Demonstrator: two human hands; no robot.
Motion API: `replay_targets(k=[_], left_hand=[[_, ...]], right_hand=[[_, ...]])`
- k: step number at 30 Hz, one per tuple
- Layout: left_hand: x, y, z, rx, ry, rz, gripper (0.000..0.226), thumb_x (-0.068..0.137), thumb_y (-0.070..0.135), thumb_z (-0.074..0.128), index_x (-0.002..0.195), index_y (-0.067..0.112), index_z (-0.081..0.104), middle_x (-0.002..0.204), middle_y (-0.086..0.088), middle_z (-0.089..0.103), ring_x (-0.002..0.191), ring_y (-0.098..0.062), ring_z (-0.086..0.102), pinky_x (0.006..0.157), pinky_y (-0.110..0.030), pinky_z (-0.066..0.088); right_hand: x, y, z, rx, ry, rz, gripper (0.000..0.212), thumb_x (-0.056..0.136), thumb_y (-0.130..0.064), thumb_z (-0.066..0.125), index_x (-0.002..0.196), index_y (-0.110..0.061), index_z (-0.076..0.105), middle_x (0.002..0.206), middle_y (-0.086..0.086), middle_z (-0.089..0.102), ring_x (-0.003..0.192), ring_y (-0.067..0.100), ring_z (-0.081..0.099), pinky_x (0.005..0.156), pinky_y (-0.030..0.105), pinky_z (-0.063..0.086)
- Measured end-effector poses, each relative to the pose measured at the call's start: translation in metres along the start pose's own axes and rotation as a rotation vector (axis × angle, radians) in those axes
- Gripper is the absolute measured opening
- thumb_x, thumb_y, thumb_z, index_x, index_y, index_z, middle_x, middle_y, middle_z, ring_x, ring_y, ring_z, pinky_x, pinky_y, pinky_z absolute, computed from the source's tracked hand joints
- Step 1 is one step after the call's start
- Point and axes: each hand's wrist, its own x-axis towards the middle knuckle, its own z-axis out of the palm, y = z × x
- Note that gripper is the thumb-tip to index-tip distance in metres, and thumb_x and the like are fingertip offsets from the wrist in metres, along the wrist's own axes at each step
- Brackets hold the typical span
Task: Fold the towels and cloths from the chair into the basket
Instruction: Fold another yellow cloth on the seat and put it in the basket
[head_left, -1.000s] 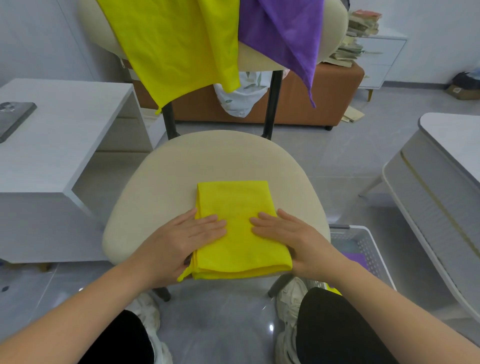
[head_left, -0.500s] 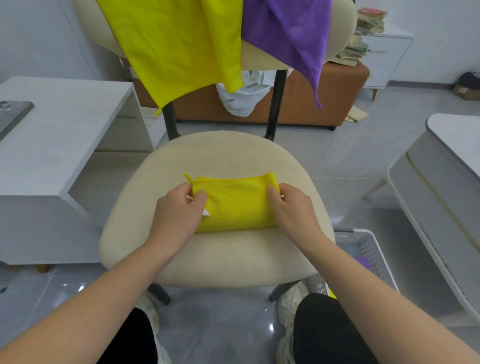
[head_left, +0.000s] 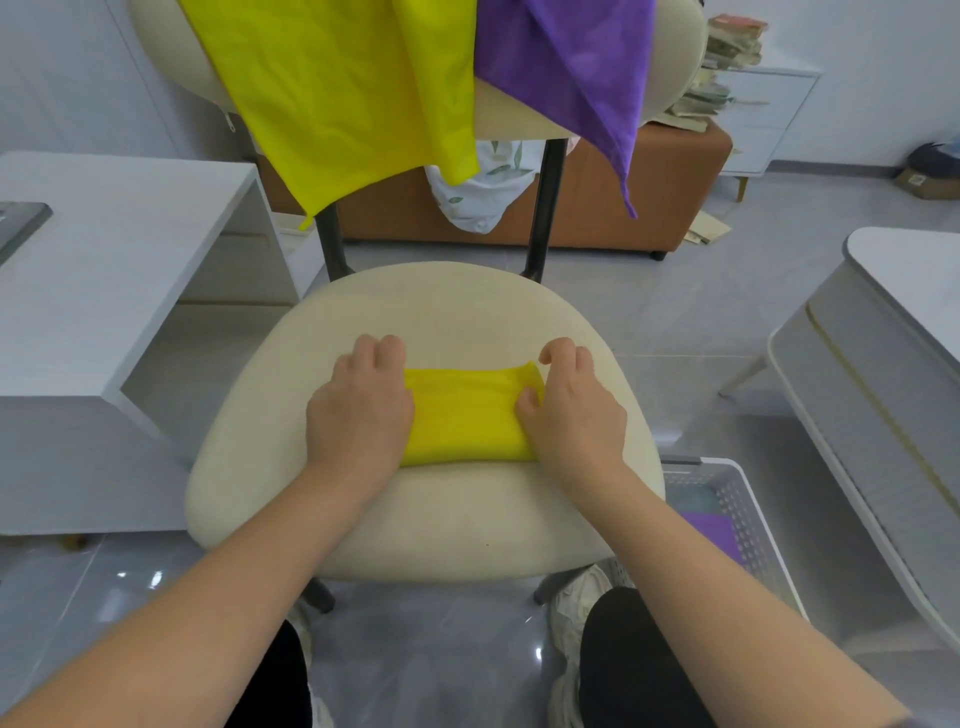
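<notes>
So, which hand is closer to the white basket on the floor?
The right hand. It pinches the right end of the folded yellow cloth, the end toward the basket; the left hand holds the opposite end.

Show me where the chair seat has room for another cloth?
Bare seat lies behind the folded yellow cloth, toward the black posts, and along the front edge. The middle is crowded: left hand and right hand hold the cloth.

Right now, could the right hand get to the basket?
Probably yes: the basket stands open on the floor beside the chair, near the right hand, with nothing between them, though that hand pinches the folded cloth.
</notes>
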Motion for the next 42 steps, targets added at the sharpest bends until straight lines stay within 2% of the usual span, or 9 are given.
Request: replay_targets(k=[3,6,9,12,23,28,32,38,42], left_hand=[[-0.002,-0.002,0.002,0.079,0.230,0.326,0.015,0.082,-0.001,0.057,0.087,0.010,0.066,0.109,-0.011,0.063,0.095,-0.031,0.057,0.074,-0.040,0.034],[-0.009,0.004,0.001,-0.010,0.181,0.453,0.029,0.084,0.004,0.043,0.090,0.007,0.071,0.109,-0.011,0.069,0.100,-0.027,0.063,0.088,-0.040,0.035],[-0.022,0.008,0.014,-0.004,-0.069,0.440,0.044,0.086,0.021,0.037,0.110,0.002,0.069,0.117,-0.017,0.067,0.109,-0.030,0.064,0.100,-0.043,0.043],[-0.027,0.005,0.022,0.056,-0.232,0.398,0.073,0.098,0.051,0.019,0.129,-0.004,0.056,0.135,-0.022,0.054,0.126,-0.033,0.053,0.105,-0.047,0.041],[-0.023,-0.001,0.011,0.118,-0.452,0.418,0.123,0.054,0.073,-0.042,0.152,0.007,-0.008,0.160,-0.010,-0.012,0.148,-0.020,-0.010,0.118,-0.032,-0.007],[-0.019,-0.004,0.004,0.147,-0.432,0.484,0.099,0.069,0.063,-0.011,0.153,0.009,-0.005,0.161,-0.011,-0.008,0.149,-0.020,-0.004,0.115,-0.028,-0.010],[-0.007,-0.007,-0.012,0.113,-0.489,0.527,0.076,0.087,0.042,0.027,0.154,0.017,0.002,0.162,-0.008,-0.003,0.148,-0.018,0.007,0.118,-0.026,0.004],[0.006,-0.032,-0.010,-0.192,-0.512,0.496,0.076,0.080,0.010,0.057,0.149,0.025,0.029,0.158,0.004,0.023,0.142,-0.015,0.029,0.109,-0.016,0.019],[0.008,-0.033,-0.017,-0.760,-0.343,0.154,0.029,0.073,0.027,0.061,0.101,0.025,0.066,0.097,0.022,0.067,0.092,-0.004,0.060,0.079,-0.012,0.042]], right_hand=[[0.004,0.006,0.003,-0.053,0.201,-0.235,0.027,0.077,0.000,0.061,0.101,-0.011,0.061,0.105,0.009,0.060,0.086,0.032,0.057,0.068,0.040,0.046],[0.002,0.007,0.000,0.052,0.305,-0.470,0.036,0.078,0.003,0.047,0.106,-0.004,0.068,0.117,0.014,0.066,0.107,0.034,0.062,0.088,0.039,0.043],[-0.010,0.006,0.005,0.044,-0.001,-0.598,0.046,0.091,-0.011,0.034,0.127,0.004,0.057,0.136,0.021,0.054,0.128,0.039,0.050,0.110,0.040,0.034],[-0.017,0.009,0.008,-0.101,-0.388,-0.578,0.083,0.094,-0.057,0.000,0.150,-0.001,0.023,0.158,0.017,0.017,0.148,0.032,0.011,0.117,0.033,-0.002],[-0.012,0.036,-0.001,-0.201,-0.543,-0.539,0.091,0.080,-0.068,-0.008,0.155,-0.016,-0.003,0.161,-0.003,-0.012,0.148,0.012,-0.009,0.120,0.048,-0.001],[-0.007,0.051,-0.016,-0.211,-0.581,-0.555,0.090,0.084,-0.075,0.010,0.155,-0.020,-0.003,0.162,-0.005,-0.008,0.149,0.011,-0.003,0.119,0.051,-0.001],[-0.003,0.046,-0.021,-0.097,-0.499,-0.524,0.078,0.088,-0.050,0.049,0.152,-0.026,0.011,0.161,-0.004,0.017,0.149,0.017,0.010,0.118,0.055,0.000],[0.002,0.044,-0.006,0.093,-0.338,-0.494,0.051,0.083,-0.020,0.062,0.132,-0.028,0.048,0.156,-0.008,0.029,0.149,0.016,0.012,0.118,0.056,0.004],[0.005,0.047,-0.011,0.674,-0.249,-0.251,0.034,0.078,-0.017,0.058,0.111,-0.024,0.064,0.136,-0.008,0.055,0.135,0.008,0.039,0.111,0.030,0.030]])
